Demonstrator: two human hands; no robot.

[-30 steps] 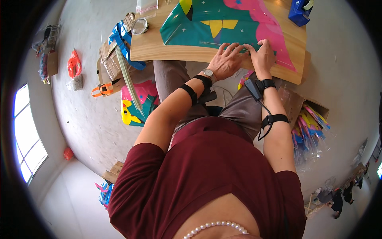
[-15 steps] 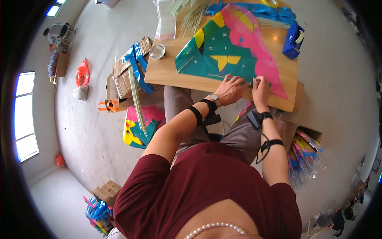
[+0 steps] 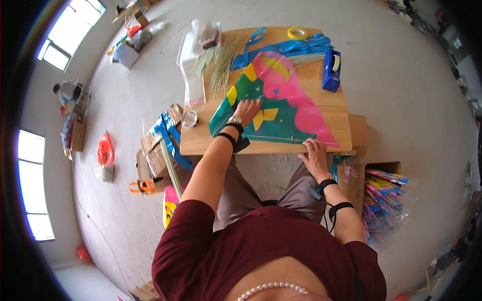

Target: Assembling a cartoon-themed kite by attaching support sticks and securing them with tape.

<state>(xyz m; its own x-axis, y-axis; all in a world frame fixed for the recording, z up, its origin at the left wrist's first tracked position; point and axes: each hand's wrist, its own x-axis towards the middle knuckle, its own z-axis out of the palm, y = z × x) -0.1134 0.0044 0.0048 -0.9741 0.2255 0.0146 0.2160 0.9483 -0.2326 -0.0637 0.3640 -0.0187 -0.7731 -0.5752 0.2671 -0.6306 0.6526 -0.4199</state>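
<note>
A green, pink and yellow kite sail [image 3: 296,98] lies spread on the wooden table [image 3: 329,108]. A thin pale rod [image 3: 273,138] runs along its near edge. My left hand [image 3: 247,111] rests on the green left part, fingers curved over the sheet and nothing visibly held. At the near right corner, my right hand [image 3: 315,158] touches the sail's edge with its fingertips, the thumb held apart. What lies under my left palm is hidden.
Blue ribbons [image 3: 281,52], thin pale strips [image 3: 221,70], yellow tape [image 3: 297,33] and a blue tape dispenser [image 3: 331,70] lie at the table's back. A small round clear container [image 3: 190,119] stands at the left edge. An open box of packaged colourful items [image 3: 384,188] stands right of my legs.
Both hands were close together at the near edge. My left hand has moved left and farther onto the sail; my right has opened at the near right corner. The view has shifted.
</note>
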